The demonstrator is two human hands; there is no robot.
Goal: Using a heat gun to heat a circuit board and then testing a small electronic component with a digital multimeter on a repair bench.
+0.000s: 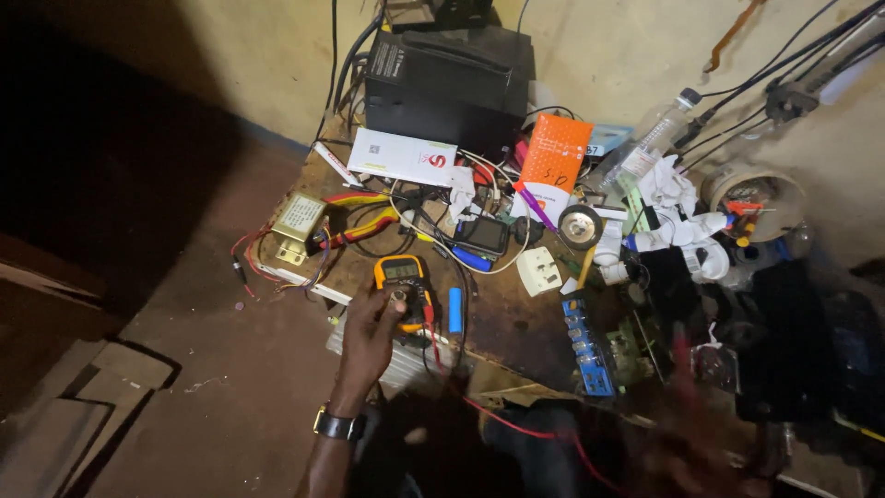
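White box (403, 157), orange packet (551, 157) lean against back wall.

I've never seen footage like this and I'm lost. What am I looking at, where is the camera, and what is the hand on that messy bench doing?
There is no machine here: a person works with bare hands, and the one picture comes from a camera on their head, looking down.

The left hand, with a wristwatch, rests its fingers on the dial of a small orange-and-black handheld meter lying on a cluttered wooden workbench. The right hand is only a dark blur at lower right; whether it holds anything is unclear.

Around the meter lie a blue cylindrical battery cell, a large black box, an orange-and-white carton, a clear plastic bottle and tangled wires.
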